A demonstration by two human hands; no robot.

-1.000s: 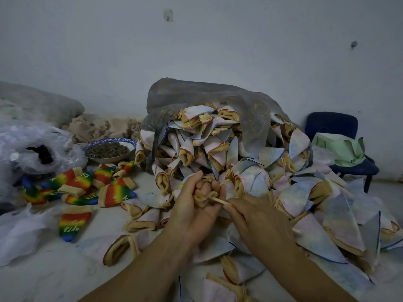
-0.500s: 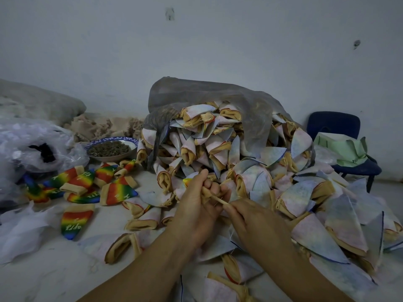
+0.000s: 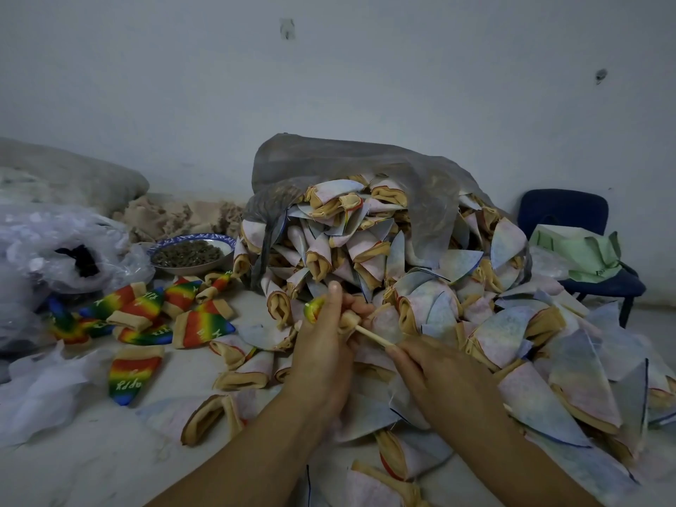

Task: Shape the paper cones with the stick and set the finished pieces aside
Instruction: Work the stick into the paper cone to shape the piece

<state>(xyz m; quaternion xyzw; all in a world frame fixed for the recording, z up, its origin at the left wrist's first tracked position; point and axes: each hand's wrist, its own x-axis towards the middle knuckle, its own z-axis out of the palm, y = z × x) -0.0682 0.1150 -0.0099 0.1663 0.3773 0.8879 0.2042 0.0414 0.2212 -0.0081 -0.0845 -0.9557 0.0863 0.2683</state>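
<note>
Before heaped pile point(image 3: 384, 250), near floor's middle: cone point(image 3: 314, 309) gripped in closed left hand point(image 3: 322, 360); stick point(image 3: 369, 334) pinched by right hand point(image 3: 439, 375), tip inserted. Best pushed gently, straight, to avoid tearing.

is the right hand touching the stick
Touching: the head view shows the right hand pinching the stick's near end between its fingertips.

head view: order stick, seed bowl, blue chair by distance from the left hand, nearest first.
From the left hand:
1. stick, in the cone it holds, at its right.
2. seed bowl, back left.
3. blue chair, far right, by the wall.
</note>
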